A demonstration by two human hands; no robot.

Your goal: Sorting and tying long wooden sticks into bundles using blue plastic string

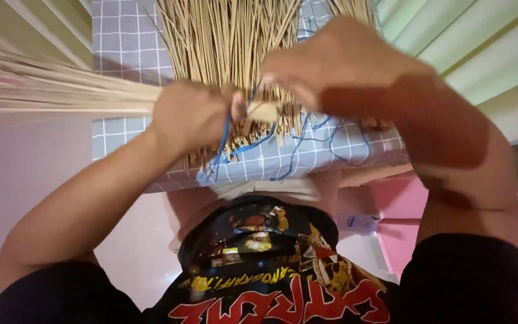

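A wide fan of thin tan sticks (229, 42) lies on a grey checked cushion (124, 45) in front of me. My left hand (190, 114) is closed over the lower ends of the sticks, where blue string (259, 144) trails in loops across the cushion. My right hand (337, 63) comes in from the right and pinches near the same spot, beside a small tan piece (265, 111) between the two hands. Which hand holds the string is hidden by the fingers.
A second bundle of tan sticks (43, 87) stretches to the left edge. Pale green striped fabric (487, 48) lies on the right, a pink surface (391, 204) below it. My black printed shirt (259, 264) fills the bottom.
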